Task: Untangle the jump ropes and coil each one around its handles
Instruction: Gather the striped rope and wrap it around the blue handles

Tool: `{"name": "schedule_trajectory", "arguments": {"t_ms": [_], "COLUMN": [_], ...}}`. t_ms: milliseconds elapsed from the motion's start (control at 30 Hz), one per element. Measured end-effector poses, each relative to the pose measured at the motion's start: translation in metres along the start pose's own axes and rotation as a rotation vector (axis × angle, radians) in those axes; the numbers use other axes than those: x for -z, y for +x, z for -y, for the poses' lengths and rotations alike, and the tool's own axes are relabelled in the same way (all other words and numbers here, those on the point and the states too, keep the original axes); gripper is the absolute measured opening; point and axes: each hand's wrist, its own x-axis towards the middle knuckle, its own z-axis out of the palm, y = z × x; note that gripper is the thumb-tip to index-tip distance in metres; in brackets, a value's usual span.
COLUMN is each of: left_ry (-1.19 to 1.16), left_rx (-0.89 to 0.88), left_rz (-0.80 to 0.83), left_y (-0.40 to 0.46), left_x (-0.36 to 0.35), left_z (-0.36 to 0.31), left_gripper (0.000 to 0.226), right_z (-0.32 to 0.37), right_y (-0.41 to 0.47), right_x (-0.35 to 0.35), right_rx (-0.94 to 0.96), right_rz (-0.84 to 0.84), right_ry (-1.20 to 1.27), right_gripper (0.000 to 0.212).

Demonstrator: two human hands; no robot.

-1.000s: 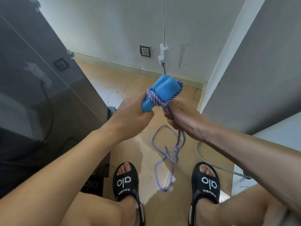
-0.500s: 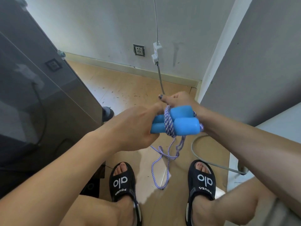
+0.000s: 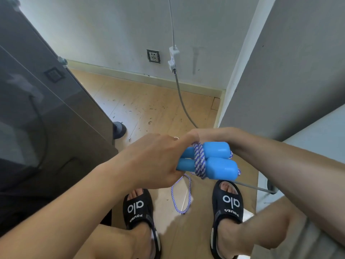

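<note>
Blue handles (image 3: 212, 161): two foam grips side by side, lying level, one above the other in view, rounded ends toward the right; held in the air above the feet.
Rope (image 3: 200, 162): white-and-blue braided cord, wound in several turns around the middle of both handles; one loose loop hanging below, down between the sandals.
Left hand (image 3: 155, 161): closed around the narrow left ends of the handles, fingers curled under and gripping; ring visible on one finger.
Right hand (image 3: 214, 136): behind the handles at their upper edge, fingers bent over the far side, mostly hidden; thumb side touching the top of the rope turns; whether pinching the rope or merely resting there, cannot tell.
Sandals (image 3: 228, 202): black, white lettering, one on each foot, flat on the floor.
Floor (image 3: 149, 105): light wood planks, scattered small debris.
Grey cable (image 3: 182, 98): running from a white plug on the wall, down across the floor, passing behind the hands.
Wall socket (image 3: 153, 56): on the pale wall, left of the plug.
Dark cabinet (image 3: 46, 109): glossy, along the left.
</note>
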Motion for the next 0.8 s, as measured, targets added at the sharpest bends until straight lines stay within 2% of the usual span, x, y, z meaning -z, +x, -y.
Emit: {"name": "schedule_trajectory", "arguments": {"t_ms": [100,200,267,300,367,433,500,633,800], "left_ry": [-0.12,-0.299,-0.338,-0.338,-0.34,-0.292,-0.221,-0.061,0.174], "left_rx": [0.021,0.118,0.228,0.309,0.482,0.57,0.575,0.614,0.576], "left_rz": [-0.059,-0.15,-0.229,-0.252,-0.254,-0.201,-0.14,-0.055,0.068], "left_y": [0.001,0.005,0.008,0.01,0.013,0.015,0.017,0.017,0.015], "left_x": [0.005,0.007,0.006,0.005,0.001,-0.007,-0.016,-0.032,-0.048], "left_z": [0.009,0.026,0.043,0.052,0.067,0.077,0.084,0.095,0.089], "left_gripper": [0.049,0.042,0.04,0.038,0.032,0.028,0.025,0.02,0.026], "right_z": [-0.016,-0.007,0.008,0.015,0.02,0.024,0.025,0.026,0.04], "right_y": [-0.01,-0.012,-0.001,0.001,0.006,0.006,0.006,0.002,-0.014], "right_x": [-0.001,-0.024,-0.035,-0.037,-0.043,-0.05,-0.055,-0.056,-0.047], "right_rx": [0.024,0.059,0.127,0.118,0.145,0.187,0.219,0.213,0.271], "right_rz": [-0.191,-0.09,-0.1,-0.144,-0.238,-0.259,-0.265,-0.259,-0.379], "right_ry": [0.265,0.345,0.437,0.524,0.591,0.589,0.521,0.445,0.104], "right_gripper": [0.04,0.027,0.031,0.037,0.034,0.027,0.026,0.036,0.042]}}
